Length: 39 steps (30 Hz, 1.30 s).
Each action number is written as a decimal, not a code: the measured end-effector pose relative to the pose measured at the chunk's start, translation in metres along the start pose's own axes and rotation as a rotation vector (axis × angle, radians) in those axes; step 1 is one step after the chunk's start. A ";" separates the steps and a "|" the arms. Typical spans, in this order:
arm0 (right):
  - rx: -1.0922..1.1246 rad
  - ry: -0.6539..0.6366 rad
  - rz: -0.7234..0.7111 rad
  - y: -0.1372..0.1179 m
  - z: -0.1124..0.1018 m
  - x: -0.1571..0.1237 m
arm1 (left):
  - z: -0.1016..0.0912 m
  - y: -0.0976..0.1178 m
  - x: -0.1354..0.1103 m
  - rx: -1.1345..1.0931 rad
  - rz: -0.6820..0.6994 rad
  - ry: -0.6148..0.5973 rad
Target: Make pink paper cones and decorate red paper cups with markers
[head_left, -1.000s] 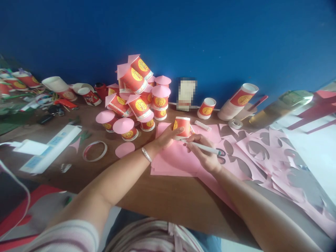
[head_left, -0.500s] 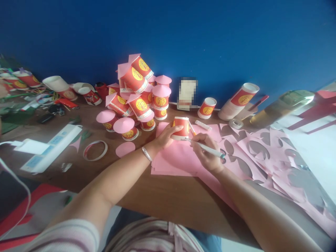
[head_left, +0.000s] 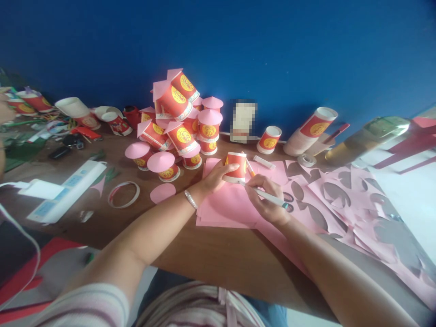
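My left hand (head_left: 218, 178) is wrapped round a red paper cup (head_left: 238, 169), its thumb across the side. The cup stands upside down or is held so, with a white band at its lower edge; I cannot tell if it touches the paper beneath. In my right hand (head_left: 269, 200) is a white marker pen (head_left: 272, 198) with a teal end, its tip at the cup's white band. Pink paper sheets (head_left: 228, 213) lie under both hands. An orange-and-white pencil (head_left: 250, 168) and scissors handles (head_left: 289, 202) lie near my right hand.
Red cups with pink cone tops (head_left: 161, 162) are piled at the back left. A power strip (head_left: 68, 190) and a tape roll (head_left: 123, 195) lie left. Cut pink scraps (head_left: 334, 195), stacked cups (head_left: 315, 127) and a bottle (head_left: 368, 136) are right. Another person's hand shows at the far left edge.
My right hand has shifted slightly and the pen has turned a little, with its tip still by the cup's white band. The cup has moved slightly right in my left hand.
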State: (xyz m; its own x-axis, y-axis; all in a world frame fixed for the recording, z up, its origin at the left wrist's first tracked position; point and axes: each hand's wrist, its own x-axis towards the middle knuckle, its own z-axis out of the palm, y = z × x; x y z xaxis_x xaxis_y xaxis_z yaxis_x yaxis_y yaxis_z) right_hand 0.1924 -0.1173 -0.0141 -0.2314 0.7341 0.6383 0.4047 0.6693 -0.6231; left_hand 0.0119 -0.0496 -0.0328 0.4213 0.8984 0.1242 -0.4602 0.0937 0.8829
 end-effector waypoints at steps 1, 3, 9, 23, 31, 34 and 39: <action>0.005 -0.004 0.002 0.000 0.000 0.000 | 0.000 0.000 0.000 0.011 0.000 0.006; 0.015 -0.014 0.003 0.001 0.000 -0.001 | 0.001 0.001 0.000 0.026 -0.002 0.000; 0.020 -0.022 -0.003 0.003 0.001 -0.001 | 0.005 0.007 -0.002 0.000 -0.011 -0.011; -0.001 -0.051 0.037 0.001 0.000 0.000 | 0.007 0.009 -0.005 0.066 0.008 -0.003; -0.008 -0.050 0.034 0.000 0.000 0.001 | 0.007 0.009 -0.004 0.123 0.043 0.010; -0.014 -0.054 0.038 0.000 0.000 0.001 | 0.006 0.007 -0.004 0.115 0.037 0.007; -0.028 -0.057 0.030 -0.001 0.000 0.001 | 0.005 0.005 -0.003 0.072 0.004 -0.020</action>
State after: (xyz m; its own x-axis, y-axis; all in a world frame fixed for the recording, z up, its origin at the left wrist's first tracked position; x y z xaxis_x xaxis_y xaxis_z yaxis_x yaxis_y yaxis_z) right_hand 0.1917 -0.1170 -0.0125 -0.2689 0.7595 0.5923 0.4362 0.6443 -0.6282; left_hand 0.0123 -0.0544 -0.0263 0.4355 0.8898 0.1362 -0.4048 0.0584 0.9125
